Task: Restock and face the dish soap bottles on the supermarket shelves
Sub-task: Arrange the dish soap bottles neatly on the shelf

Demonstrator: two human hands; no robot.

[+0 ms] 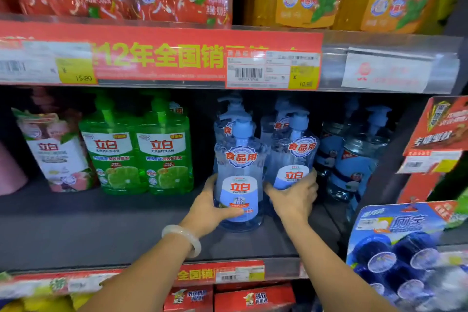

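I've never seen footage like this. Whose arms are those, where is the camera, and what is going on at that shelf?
There is no machine here. There is only one picture, and it comes from a camera worn on a person's head, looking forward and down, so the arms are the wearer's own. The left hand, with a pale bangle on its wrist, grips a clear blue dish soap bottle standing on the grey shelf. The right hand holds the neighbouring blue bottle. More blue bottles stand behind them. To the left stand two green bottles, and price tags run along the rail above.
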